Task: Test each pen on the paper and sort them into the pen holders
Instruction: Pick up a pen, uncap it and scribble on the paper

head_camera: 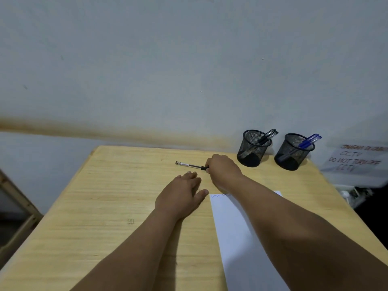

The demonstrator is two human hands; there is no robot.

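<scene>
Slim clear-barrelled pen with black grip, lying on table. Right hand curled, fingertips pinching its near end; left hand flat, released, just beside.

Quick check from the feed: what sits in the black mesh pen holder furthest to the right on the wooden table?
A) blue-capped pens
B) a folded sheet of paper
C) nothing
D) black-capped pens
A: the right-hand black mesh pen holder has blue-capped pens sticking out of it, while the black-capped pens stand in the left-hand mesh holder.
</scene>
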